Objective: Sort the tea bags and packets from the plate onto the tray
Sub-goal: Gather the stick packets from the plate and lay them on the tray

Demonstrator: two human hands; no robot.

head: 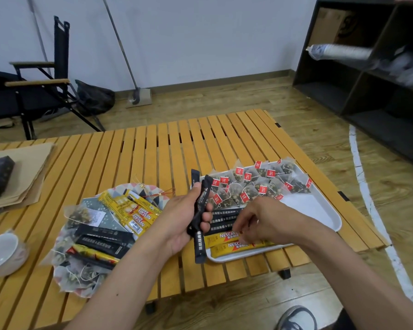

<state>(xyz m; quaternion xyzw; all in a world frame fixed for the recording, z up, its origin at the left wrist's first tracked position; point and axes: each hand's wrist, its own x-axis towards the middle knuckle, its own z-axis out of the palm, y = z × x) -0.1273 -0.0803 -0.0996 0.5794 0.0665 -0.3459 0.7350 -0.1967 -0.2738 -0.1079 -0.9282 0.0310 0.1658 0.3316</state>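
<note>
My left hand (pixel 184 217) has its fingers clamped mid-length on thin black stick packets (pixel 199 246) just beside the white plastic tray (pixel 308 208); they are probably light and slick. I cannot tell whether my right hand (pixel 258 217) fingers pinch anything.

One plate (pixel 91 202), one tray (pixel 308 208), one bowl (pixel 3 248). Two yellow packets (pixel 224 237) on tray. About three black sticks (pixel 202 201) in left hand (pixel 179 220).

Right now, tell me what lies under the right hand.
On the tray, yellow packets and black packets run under the right hand; the parts beneath it are hidden.
</note>
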